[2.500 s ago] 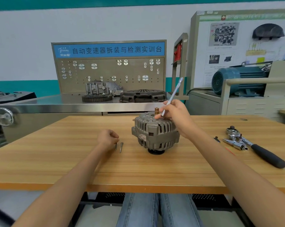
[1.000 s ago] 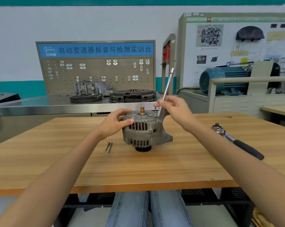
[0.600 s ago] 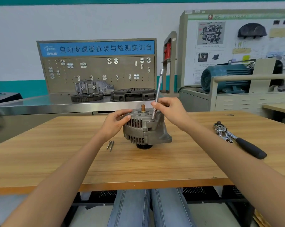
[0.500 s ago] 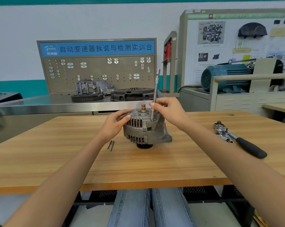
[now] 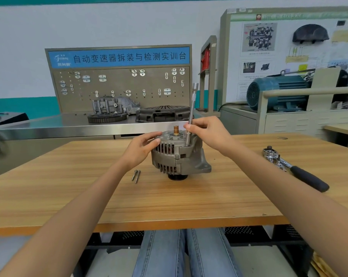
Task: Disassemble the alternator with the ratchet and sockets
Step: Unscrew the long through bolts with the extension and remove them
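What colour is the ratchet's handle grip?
Black; the ratchet has a chrome head and lies on the table's right side, seen in the head view.

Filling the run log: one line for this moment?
left hand steadies alternator | right hand holds extension bar upright on it | ratchet idle

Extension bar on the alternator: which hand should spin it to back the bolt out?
Right. The right hand already pinches the extension bar, which stands nearly upright with its socket end on the alternator top. The left hand holds the housing's side, so it likely best serves to steady it.
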{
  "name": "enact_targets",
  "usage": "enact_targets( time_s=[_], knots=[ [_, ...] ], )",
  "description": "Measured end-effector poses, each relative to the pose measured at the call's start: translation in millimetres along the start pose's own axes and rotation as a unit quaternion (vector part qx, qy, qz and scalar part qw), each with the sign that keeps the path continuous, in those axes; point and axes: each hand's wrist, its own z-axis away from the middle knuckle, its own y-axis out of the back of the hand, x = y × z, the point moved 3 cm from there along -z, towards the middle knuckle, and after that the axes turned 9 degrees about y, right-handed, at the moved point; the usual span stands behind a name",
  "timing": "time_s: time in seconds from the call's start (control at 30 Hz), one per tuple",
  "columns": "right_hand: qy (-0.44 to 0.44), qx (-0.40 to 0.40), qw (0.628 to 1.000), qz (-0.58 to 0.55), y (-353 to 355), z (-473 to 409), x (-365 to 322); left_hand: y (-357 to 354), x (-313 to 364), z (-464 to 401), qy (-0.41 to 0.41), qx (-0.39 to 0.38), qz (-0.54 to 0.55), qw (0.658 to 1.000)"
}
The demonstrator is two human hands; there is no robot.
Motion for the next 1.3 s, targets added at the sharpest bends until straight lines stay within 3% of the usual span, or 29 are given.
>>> enact_targets(
  time_s=[0.2, 0.37, 0.5, 0.77, 0.97, 1.17, 1.3],
  knots=[
    [-0.004, -0.025, 1.0, 0.019, -3, -1, -6, 4, 8, 8, 0.029, -0.026, -0.003, 0.999],
    [-0.01, -0.045, 0.999, 0.016, -1, -2, -7, 2, 57, 10, -0.031, 0.001, -0.008, 0.999],
    [-0.008, -0.063, 0.998, 0.019, 0, -2, -10, -15, 107, 6, -0.066, -0.042, 0.019, 0.997],
    [-0.005, -0.081, 0.996, 0.033, -1, -2, -12, -22, 117, -5, 0.018, -0.09, 0.096, 0.991],
    [-0.023, -0.05, 0.998, 0.029, -5, -1, -9, -18, 117, -8, 0.042, -0.048, 0.1, 0.993],
    [-0.021, 0.036, 0.998, 0.041, -9, -1, -4, -17, 120, -4, 0.056, -0.004, 0.075, 0.996],
    [-0.025, 0.024, 0.999, 0.032, -9, -1, -5, -17, 121, -5, 0.061, 0.022, 0.071, 0.995]
  ],
)
